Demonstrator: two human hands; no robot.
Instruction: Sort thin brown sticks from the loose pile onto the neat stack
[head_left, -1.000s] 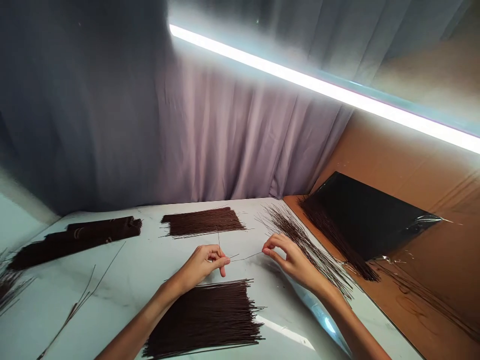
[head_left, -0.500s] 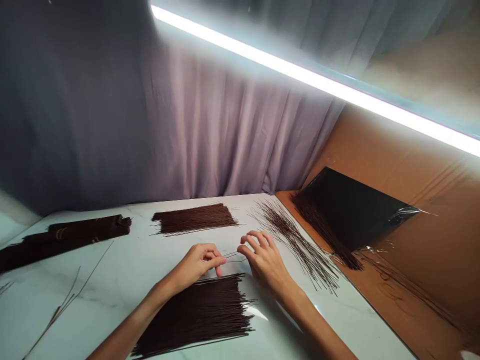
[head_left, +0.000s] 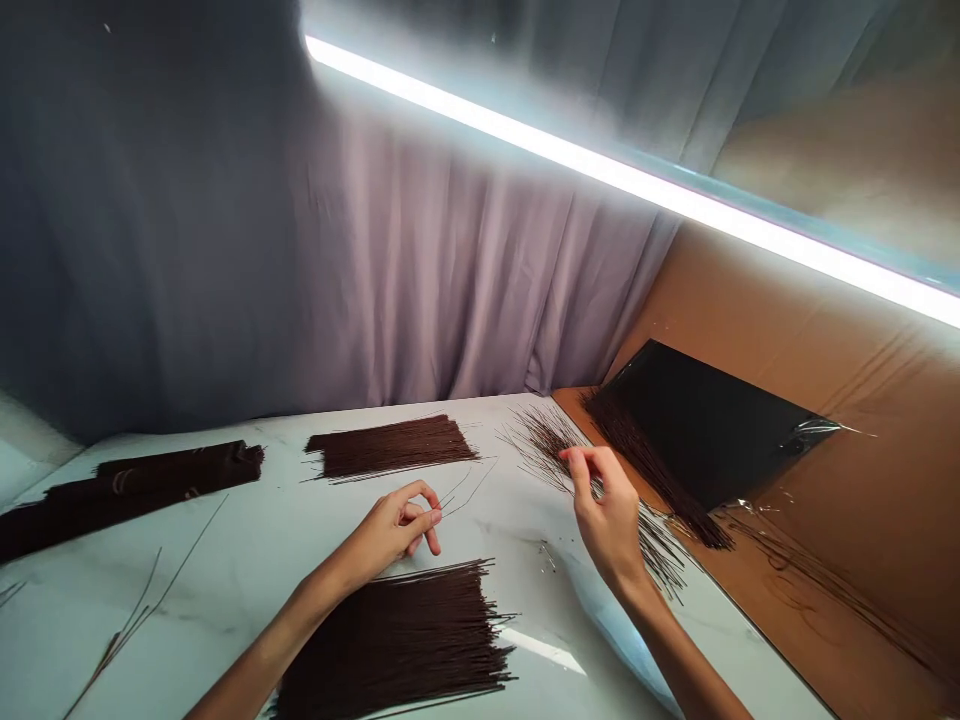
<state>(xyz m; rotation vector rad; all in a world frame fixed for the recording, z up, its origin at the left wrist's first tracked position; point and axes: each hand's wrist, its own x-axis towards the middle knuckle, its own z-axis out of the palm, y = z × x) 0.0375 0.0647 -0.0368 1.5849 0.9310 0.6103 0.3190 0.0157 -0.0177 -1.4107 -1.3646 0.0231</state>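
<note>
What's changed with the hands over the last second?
The right hand let go of the shared thin stick and moved right to the loose sticks. The left hand keeps pinching thin sticks in the same spot. The piles stayed put.

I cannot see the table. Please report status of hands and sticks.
Left hand pinching thin sticks. Right hand pinched over loose stick pile. Nothing between them.

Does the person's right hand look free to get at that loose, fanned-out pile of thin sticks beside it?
Probably yes. The right hand hovers right over the loose sticks, fingers pinched near their tips, and nothing lies between them.
</note>
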